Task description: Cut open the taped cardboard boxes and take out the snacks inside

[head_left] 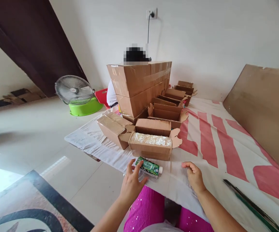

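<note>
A small green-printed drink carton (149,167) with a white screw cap at its right end lies on its side near the table's front edge. My left hand (133,180) is at the carton's left end, fingers spread, a fingertip touching its top face. A bit of clear plastic shows under that hand. To the right, apart from the carton, my right hand (194,177) hovers over or rests on the cloth with its fingers curled in; nothing shows in them. Just behind the carton stands an open cardboard box (151,151) with shiny clear wrapping (151,139) inside its top.
A closed carton box (112,129) stands left, and several open boxes (167,112) line up behind. Stacked taped boxes (139,83) partly hide a person. A dark green-edged long tool (250,204) lies at right, beside a large cardboard sheet (262,112). A fan (74,90) stands left.
</note>
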The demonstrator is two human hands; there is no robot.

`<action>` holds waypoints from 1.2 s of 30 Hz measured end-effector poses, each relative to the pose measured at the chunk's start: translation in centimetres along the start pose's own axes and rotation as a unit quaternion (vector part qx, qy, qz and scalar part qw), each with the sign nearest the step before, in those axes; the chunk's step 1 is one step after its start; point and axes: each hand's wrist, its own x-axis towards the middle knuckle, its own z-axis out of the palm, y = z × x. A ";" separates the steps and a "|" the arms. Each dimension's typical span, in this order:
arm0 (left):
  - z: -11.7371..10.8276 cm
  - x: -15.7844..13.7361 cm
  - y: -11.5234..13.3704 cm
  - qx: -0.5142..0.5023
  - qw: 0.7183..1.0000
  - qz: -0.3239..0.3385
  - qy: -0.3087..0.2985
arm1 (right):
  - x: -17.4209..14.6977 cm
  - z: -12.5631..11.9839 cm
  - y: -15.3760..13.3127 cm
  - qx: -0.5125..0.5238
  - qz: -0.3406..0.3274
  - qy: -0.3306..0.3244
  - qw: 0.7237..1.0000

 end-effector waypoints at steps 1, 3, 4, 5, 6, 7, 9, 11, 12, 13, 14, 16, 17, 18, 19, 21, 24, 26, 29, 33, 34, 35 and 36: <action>0.1 0.1 -0.3 0.028 1.000 0.005 -0.005 | 0.0 0.2 0.4 -0.002 0.005 -0.002 1.000; 0.4 0.6 -0.6 0.066 0.998 0.008 -0.015 | -0.2 0.5 0.5 -0.001 0.002 -0.014 1.000; 0.6 1.0 -0.6 0.079 0.997 0.006 -0.021 | -0.3 0.6 0.3 -0.002 -0.004 -0.021 1.000; 0.7 1.3 -0.6 0.090 0.996 0.003 -0.028 | -0.4 0.7 0.1 -0.004 -0.009 -0.027 1.000; 0.8 1.7 -0.6 0.097 0.995 0.001 -0.037 | -0.5 0.8 -0.2 -0.007 -0.013 -0.033 0.999; 0.8 2.2 -0.5 0.102 0.994 0.000 -0.047 | -0.5 0.8 -0.4 -0.010 -0.016 -0.036 0.999; 0.9 2.9 -0.4 0.103 0.993 0.002 -0.066 | -0.7 0.7 -0.8 -0.017 -0.020 -0.038 0.999; 1.0 3.6 -0.2 0.095 0.993 -0.003 -0.071 | -0.7 0.7 -1.0 -0.023 -0.020 -0.037 0.999; 1.1 3.9 -0.1 0.090 0.994 -0.010 -0.068 | -0.7 0.6 -1.1 -0.025 -0.019 -0.036 0.999; 1.2 4.1 -0.1 0.085 0.994 -0.017 -0.062 | -0.7 0.6 -1.1 -0.027 -0.019 -0.036 0.999; 1.4 4.3 -0.1 0.080 0.995 -0.025 -0.053 | -0.7 0.6 -1.2 -0.029 -0.019 -0.037 0.999; 1.6 4.6 -0.1 0.075 0.996 -0.036 -0.033 | -0.6 0.7 -1.2 -0.031 -0.020 -0.041 0.999; 1.8 4.7 -0.2 0.072 0.996 -0.037 -0.023 | -0.6 0.7 -1.2 -0.032 -0.020 -0.042 0.998; 1.9 4.8 -0.3 0.068 0.997 -0.035 -0.014 | -0.6 0.7 -1.2 -0.032 -0.020 -0.044 0.998; 2.0 4.8 -0.5 0.060 0.998 -0.029 -0.007 | -0.6 0.7 -1.2 -0.033 -0.020 -0.046 0.998; 2.2 4.8 -0.9 0.040 0.999 -0.013 0.000 | -0.6 0.7 -1.2 -0.037 -0.018 -0.048 0.998; 2.5 4.6 -1.3 0.019 1.000 0.000 0.001 | -0.6 0.8 -1.3 -0.047 -0.018 -0.054 0.997; 2.6 4.4 -1.4 0.015 1.000 -0.001 -0.001 | -0.6 0.8 -1.3 -0.050 -0.022 -0.058 0.997; 2.8 4.3 -1.5 0.012 1.000 -0.005 -0.004 | -0.6 0.9 -1.2 -0.047 -0.026 -0.062 0.997; 2.6 4.5 -1.3 0.006 1.000 -0.020 -0.012 | -0.7 0.9 -1.2 -0.044 -0.032 -0.064 0.996; 2.5 4.6 -1.2 0.003 1.000 -0.025 -0.015 | -0.7 0.9 -1.3 -0.044 -0.034 -0.066 0.996; 2.4 4.7 -1.1 0.000 0.999 -0.030 -0.018 | -0.7 0.9 -1.3 -0.045 -0.036 -0.066 0.996; 2.2 4.9 -1.0 -0.004 0.999 -0.034 -0.021 | -0.7 0.8 -1.3 -0.046 -0.038 -0.066 0.996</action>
